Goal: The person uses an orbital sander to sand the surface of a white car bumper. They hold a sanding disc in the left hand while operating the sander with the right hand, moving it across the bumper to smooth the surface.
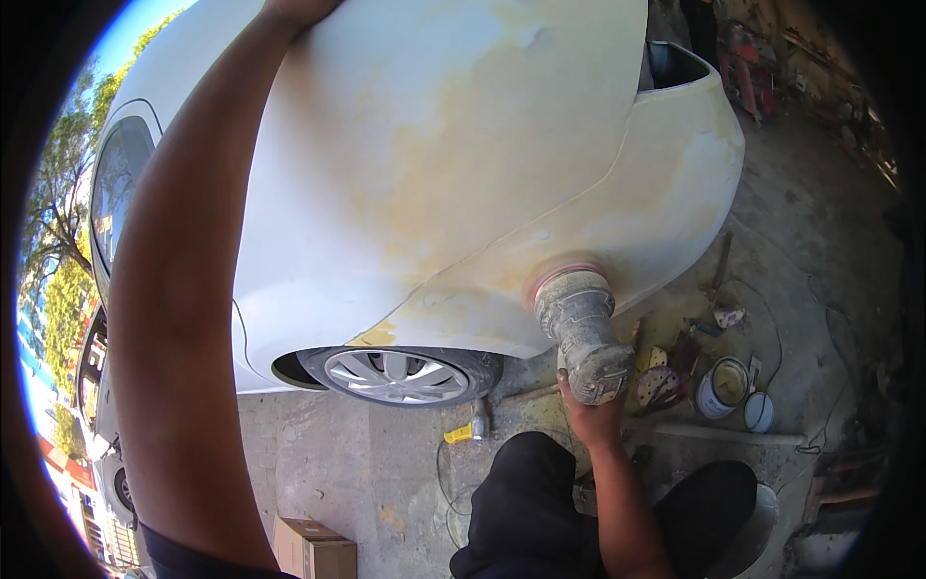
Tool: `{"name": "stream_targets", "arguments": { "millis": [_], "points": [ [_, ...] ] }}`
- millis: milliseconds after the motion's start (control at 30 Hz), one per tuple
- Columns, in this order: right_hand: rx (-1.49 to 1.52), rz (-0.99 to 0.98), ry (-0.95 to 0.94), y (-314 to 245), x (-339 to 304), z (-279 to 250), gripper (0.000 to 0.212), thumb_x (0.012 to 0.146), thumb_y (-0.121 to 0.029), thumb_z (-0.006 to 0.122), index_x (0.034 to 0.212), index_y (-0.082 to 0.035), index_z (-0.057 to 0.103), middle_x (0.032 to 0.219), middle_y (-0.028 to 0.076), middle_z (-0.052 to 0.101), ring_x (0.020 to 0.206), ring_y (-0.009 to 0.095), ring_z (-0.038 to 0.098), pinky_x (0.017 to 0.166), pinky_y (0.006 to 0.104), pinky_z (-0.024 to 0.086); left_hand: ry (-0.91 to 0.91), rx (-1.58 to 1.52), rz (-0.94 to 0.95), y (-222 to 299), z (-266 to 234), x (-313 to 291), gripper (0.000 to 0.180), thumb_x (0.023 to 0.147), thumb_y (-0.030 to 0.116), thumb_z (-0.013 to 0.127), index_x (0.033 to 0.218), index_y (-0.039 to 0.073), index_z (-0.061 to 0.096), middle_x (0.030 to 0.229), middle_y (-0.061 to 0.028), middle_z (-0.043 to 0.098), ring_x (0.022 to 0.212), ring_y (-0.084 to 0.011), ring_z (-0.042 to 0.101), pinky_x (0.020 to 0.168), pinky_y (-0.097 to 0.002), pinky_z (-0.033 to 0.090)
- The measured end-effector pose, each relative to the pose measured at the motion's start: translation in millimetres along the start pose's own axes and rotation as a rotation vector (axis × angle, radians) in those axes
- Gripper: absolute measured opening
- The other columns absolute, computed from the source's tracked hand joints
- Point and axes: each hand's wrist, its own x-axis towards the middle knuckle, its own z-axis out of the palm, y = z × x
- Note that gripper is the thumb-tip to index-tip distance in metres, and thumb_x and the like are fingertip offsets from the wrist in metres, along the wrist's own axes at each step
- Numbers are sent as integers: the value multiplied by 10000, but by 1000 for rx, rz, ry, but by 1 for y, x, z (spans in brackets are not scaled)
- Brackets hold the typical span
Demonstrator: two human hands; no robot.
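Observation:
My right hand (pixel 595 417) is wrapped round the rear end of a dusty grey power sander (pixel 579 328). The sander's round pad, with a reddish rim, is against the bumper (pixel 666 207) of a white car. Yellowish-brown filler patches (pixel 453 125) spread over the car's body panel and bumper around a seam line. Up at the top edge of the view, my left hand (pixel 304 8) rests on the car body, its arm stretched along the left; the fingers are cut off by the frame. Below the panel sits the car's wheel (pixel 395 374) with a silver spoked cover.
On the concrete floor lie a yellow and grey power tool (pixel 470 427), sanding discs (pixel 658 384), an open tub (pixel 723 386) with a lid (pixel 759 412), and cables. A long bar (pixel 719 434) lies near my knees. A cardboard box (pixel 313 550) stands at lower left.

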Motion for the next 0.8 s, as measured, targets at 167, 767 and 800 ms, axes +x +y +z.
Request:
{"name": "stream_targets", "arguments": {
  "millis": [167,767,800],
  "points": [
    [2,-29,147,10,-3,1,475,872,-199,894,1220,29,663,1135,184,749,1028,320,732,921,448,570,36,-14,22,-10,10,0,814,1042,526,646,1587,-54,476,1563,-319,557,1437,-406,577,1221,-422,421],
    [-263,-73,-108,13,-1,-4,440,839,-193,850,1214,-20,698,1195,225,713,1145,389,694,1005,482,522,22,4,26,3,4,3,830,1033,556,648,1571,-56,492,1508,-327,599,1402,-413,608,1204,-435,445],
    [-205,-131,-62,-3,7,-4,362,802,-143,862,1115,-18,730,1057,193,751,1023,366,746,903,454,566,13,10,13,4,3,2,832,1032,560,649,1570,-55,494,1502,-327,604,1397,-415,612,1201,-437,449]
  ]
}}
